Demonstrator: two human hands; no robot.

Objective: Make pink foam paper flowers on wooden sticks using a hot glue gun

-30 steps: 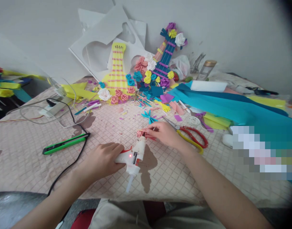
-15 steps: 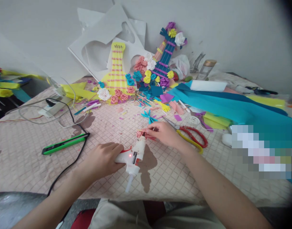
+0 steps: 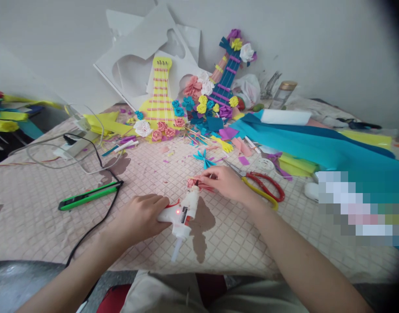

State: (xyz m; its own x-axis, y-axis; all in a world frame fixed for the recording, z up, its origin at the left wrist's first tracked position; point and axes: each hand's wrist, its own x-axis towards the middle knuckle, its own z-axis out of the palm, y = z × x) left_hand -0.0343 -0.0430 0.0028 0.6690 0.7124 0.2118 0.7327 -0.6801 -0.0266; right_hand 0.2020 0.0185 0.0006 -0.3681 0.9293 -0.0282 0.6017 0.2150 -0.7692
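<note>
In my left hand (image 3: pixel 147 217) is a white hot glue gun (image 3: pixel 183 213) with a red trigger and a lit red light. A clear glue stick (image 3: pixel 176 250) pokes out of its rear end. My right hand (image 3: pixel 224 182) pinches a pink crepe paper flower (image 3: pixel 201 184) just above the tablecloth. The gun's dark nozzle meets the flower's edge, though whether it touches is hard to tell. Close beyond my right hand lies a blue paper star shape (image 3: pixel 204 159). Scissors (image 3: pixel 264 187) with red and yellow handles lie right beside that hand.
A green utility knife (image 3: pixel 88 196) and a black cord (image 3: pixel 100 219) lie at left, near a white power strip (image 3: pixel 72 148). Yellow (image 3: pixel 160 95) and blue (image 3: pixel 227 78) paper guitars with flowers stand at the back. Blue paper sheets (image 3: pixel 317 134) spread across the right.
Almost nothing differs. Both hands, the glue gun and the pink flower hold the same position; the view has shifted very slightly.
</note>
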